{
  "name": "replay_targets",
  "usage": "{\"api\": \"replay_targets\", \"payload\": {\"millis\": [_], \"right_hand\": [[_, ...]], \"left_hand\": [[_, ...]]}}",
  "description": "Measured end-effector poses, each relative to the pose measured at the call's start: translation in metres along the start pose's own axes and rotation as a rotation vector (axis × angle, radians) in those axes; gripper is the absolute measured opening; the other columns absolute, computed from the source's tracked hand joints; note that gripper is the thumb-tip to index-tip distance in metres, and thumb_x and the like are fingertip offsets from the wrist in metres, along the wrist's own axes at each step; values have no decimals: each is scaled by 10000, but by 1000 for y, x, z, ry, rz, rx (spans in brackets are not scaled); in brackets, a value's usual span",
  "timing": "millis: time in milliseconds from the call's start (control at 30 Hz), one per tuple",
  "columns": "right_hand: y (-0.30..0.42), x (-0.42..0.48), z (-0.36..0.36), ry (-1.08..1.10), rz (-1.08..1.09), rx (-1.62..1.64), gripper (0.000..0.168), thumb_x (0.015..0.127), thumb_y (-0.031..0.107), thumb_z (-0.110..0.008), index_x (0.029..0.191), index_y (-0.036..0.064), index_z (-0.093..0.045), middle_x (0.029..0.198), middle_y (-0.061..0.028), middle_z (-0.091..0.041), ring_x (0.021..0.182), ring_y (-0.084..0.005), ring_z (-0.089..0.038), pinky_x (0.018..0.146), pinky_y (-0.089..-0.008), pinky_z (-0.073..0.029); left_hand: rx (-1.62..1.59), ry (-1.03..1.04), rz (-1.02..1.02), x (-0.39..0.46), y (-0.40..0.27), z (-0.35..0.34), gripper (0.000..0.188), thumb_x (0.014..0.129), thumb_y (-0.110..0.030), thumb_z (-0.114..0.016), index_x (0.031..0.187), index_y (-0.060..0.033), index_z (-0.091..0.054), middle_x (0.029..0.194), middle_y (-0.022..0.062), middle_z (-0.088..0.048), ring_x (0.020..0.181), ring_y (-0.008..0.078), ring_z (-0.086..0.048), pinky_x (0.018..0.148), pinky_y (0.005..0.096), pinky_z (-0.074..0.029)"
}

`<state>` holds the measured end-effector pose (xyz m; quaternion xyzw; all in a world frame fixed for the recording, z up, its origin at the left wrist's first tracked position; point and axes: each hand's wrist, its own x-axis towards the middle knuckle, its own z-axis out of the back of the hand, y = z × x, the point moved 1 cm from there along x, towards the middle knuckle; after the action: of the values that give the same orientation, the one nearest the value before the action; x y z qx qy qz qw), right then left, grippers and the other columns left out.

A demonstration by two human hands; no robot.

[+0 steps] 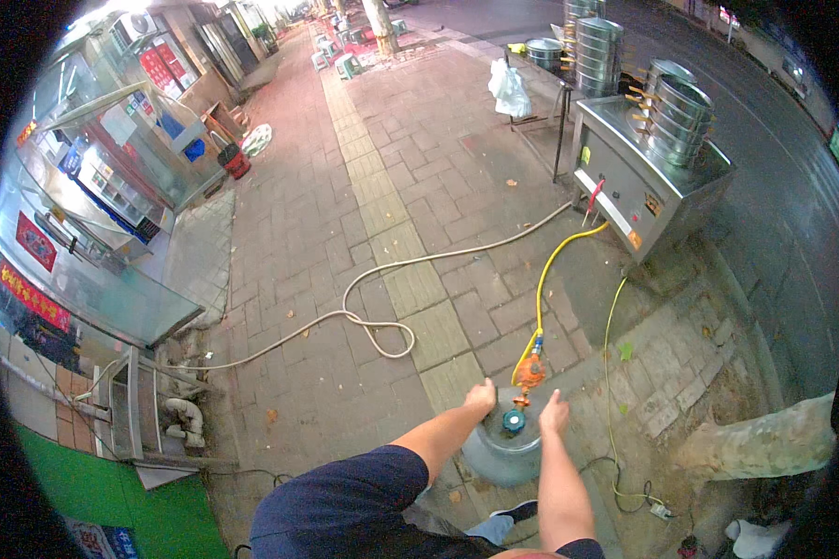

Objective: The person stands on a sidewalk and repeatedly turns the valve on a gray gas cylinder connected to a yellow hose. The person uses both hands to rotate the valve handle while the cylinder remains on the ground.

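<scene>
A grey gas cylinder [501, 458] stands on the paving right before me, with a green valve handwheel [514, 420] and an orange gas regulator [530, 371] on its top. My left hand [481, 397] is at the left side of the cylinder's collar, and my right hand [554, 414] is at its right side. Both seem to hold the collar, though their fingers are partly hidden. From the regulator a yellow gas hose [548, 279] runs up to a stainless steel steamer stove [626, 185], which bears stacked metal steamers [678, 122].
A pale hose [461, 251] lies looped across the pavement. A thin yellow-green cable [607, 363] runs down the right side to a plug near a tree trunk [762, 440]. Glass shopfront panels [112, 293] and a metal frame [134, 412] stand at left. A red bucket [235, 162] is farther off.
</scene>
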<state>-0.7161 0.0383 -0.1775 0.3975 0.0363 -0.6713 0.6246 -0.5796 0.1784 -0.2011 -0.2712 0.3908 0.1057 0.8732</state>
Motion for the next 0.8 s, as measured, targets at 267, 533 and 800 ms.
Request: {"api": "replay_targets", "payload": {"millis": [267,533,800], "right_hand": [[-83,43,51,-14,-27,220,610,912,520,-341,952,-43,-573,663,-183,-619,555,-301,-602,509,-412,-486],[-187,-25,105,-377,2,-236,560,912,451,-309,857,22,-665,793,-225,-635,763,-407,-600,665,-510,-467],[-192,-136,60,-284,-28,-162,339,899,345,-378,918,102,-613,812,-154,-643,728,-378,-604,668,-503,-465]], "left_hand": [[-110,17,-32,-74,-7,-73,597,865,-497,-344,1183,-16,-497,1142,254,-549,1087,404,-509,938,468,-386],[-158,-2,-81,-186,51,-116,447,840,-431,-407,1097,-86,-530,994,242,-605,958,423,-554,831,481,-423],[46,-69,-93,-174,144,-53,401,839,-413,-385,1022,-102,-559,946,229,-613,899,436,-561,777,517,-429]]}}
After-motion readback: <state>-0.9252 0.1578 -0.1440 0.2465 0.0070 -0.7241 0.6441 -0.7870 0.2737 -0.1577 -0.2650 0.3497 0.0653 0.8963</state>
